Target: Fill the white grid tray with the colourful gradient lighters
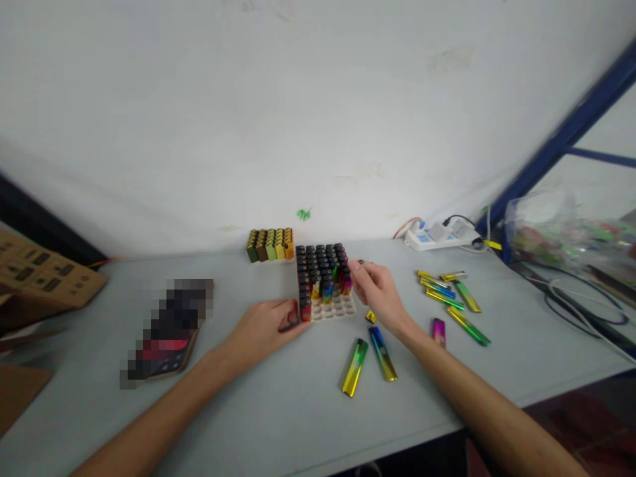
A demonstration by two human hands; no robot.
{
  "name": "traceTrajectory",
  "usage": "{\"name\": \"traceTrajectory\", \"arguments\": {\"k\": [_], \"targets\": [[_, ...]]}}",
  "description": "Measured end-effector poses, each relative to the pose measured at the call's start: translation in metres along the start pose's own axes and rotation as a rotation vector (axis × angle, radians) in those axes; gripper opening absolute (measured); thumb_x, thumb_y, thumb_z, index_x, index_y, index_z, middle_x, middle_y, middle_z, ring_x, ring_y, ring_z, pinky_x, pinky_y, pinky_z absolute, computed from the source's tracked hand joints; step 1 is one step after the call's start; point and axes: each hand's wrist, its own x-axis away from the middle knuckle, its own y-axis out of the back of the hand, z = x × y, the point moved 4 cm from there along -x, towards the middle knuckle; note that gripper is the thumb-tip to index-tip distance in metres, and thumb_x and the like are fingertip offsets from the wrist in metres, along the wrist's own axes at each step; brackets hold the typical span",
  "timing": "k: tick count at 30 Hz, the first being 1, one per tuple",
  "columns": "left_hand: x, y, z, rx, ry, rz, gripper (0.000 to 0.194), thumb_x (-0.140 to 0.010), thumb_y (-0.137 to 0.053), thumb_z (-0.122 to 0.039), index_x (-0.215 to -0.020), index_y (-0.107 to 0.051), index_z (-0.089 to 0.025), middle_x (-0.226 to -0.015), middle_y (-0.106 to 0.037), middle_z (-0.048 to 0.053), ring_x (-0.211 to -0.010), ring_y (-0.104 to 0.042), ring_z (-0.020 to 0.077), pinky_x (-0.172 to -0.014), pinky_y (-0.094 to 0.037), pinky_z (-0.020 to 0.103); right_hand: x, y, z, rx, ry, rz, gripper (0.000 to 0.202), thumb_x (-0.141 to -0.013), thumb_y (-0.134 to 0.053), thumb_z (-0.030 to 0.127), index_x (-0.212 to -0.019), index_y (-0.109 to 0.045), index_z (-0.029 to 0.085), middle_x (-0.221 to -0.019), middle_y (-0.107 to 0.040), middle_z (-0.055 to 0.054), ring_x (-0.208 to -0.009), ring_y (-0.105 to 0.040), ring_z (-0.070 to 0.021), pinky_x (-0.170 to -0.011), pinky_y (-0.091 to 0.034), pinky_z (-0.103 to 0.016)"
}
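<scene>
A white tray [328, 313] with round holes stands mid-table, its back and left rows filled with upright, black-topped lighters [318, 260]. Several front-right holes have nothing in them. At the tray's front left corner, my left hand [271, 318] curls its fingers and thumb around the edge, beside a red lighter [305, 310]. My right hand [377, 288] is closed at the right side of the rows, fingertips pinched on a lighter top, mostly hidden. Below it lie a green-yellow lighter [354, 368], a blue-yellow lighter [383, 354] and a small yellow piece [370, 317].
Behind the tray to the left stands a block of gold-topped lighters [271, 245]. More loose lighters [450, 295] lie on the right, near a white power strip [442, 234]. A phone [171, 338], partly pixelated, and cardboard boxes [47, 271] are at left.
</scene>
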Motion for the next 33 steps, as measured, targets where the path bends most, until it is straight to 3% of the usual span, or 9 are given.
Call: {"name": "traceTrajectory", "arguments": {"k": [8, 13, 18, 23, 27, 33], "targets": [[0.0, 0.003, -0.003, -0.013, -0.001, -0.003, 0.038, -0.094, -0.054, -0.055, -0.076, -0.054, -0.022, -0.069, -0.06, -0.001, -0.06, -0.055, 0.0169, -0.059, -0.035, 0.028, 0.002, 0.001, -0.012, 0.225, 0.006, -0.066, 0.037, -0.085, -0.05, 0.041, -0.056, -0.036, 0.023, -0.052, -0.034, 0.005, -0.051, -0.03, -0.0099, -0.05, -0.023, -0.027], [0.0, 0.002, -0.002, 0.0, -0.001, -0.013, 0.036, -0.094, -0.056, -0.054, -0.077, -0.054, -0.022, -0.067, -0.06, -0.002, -0.059, -0.055, 0.0163, -0.058, -0.035, 0.028, 0.002, 0.001, -0.014, 0.253, 0.017, -0.05, 0.044, -0.091, -0.05, 0.048, -0.056, -0.038, 0.023, -0.053, -0.035, 0.005, -0.052, -0.032, -0.0107, -0.05, -0.025, -0.027], [0.0, 0.001, -0.001, 0.006, -0.008, -0.025, 0.037, -0.094, -0.057, -0.054, -0.076, -0.053, -0.022, -0.067, -0.059, -0.002, -0.058, -0.055, 0.0163, -0.059, -0.035, 0.028, 0.005, 0.003, -0.006, 0.191, 0.064, 0.04, 0.043, -0.097, -0.053, 0.063, -0.083, -0.05, 0.022, -0.063, -0.044, 0.006, -0.058, -0.041, -0.0119, -0.054, -0.033, -0.024], [0.0, 0.001, -0.001, 0.016, -0.006, -0.017, 0.036, -0.094, -0.058, -0.054, -0.076, -0.054, -0.022, -0.068, -0.059, -0.002, -0.058, -0.054, 0.016, -0.059, -0.034, 0.028, 0.006, 0.01, 0.017, 0.175, 0.156, 0.165, 0.041, -0.104, -0.044, 0.056, -0.089, -0.058, 0.02, -0.077, -0.056, 0.0, -0.069, -0.053, -0.0139, -0.066, -0.045, -0.027], [0.0, 0.001, -0.001, 0.016, -0.008, -0.008, 0.036, -0.095, -0.057, -0.054, -0.077, -0.054, -0.022, -0.069, -0.06, -0.002, -0.059, -0.054, 0.0163, -0.059, -0.034, 0.027, -0.002, 0.025, 0.036, 0.237, 0.266, 0.095, 0.038, -0.101, -0.053, 0.053, -0.098, -0.07, 0.019, -0.093, -0.061, -0.005, -0.088, -0.059, -0.0176, -0.074, -0.048, -0.028], [0.0, 0.001, 0.0, -0.035, -0.017, 0.0, 0.037, -0.096, -0.056, -0.054, -0.077, -0.054, -0.022, -0.069, -0.058, -0.002, -0.059, -0.053, 0.0161, -0.06, -0.033, 0.028, -0.032, 0.034, 0.043, 0.409, 0.281, 0.231, 0.042, -0.101, -0.054, 0.053, -0.082, -0.065, 0.017, -0.069, -0.056, 0.002, -0.064, -0.049, -0.0118, -0.06, -0.037, -0.026]]}}
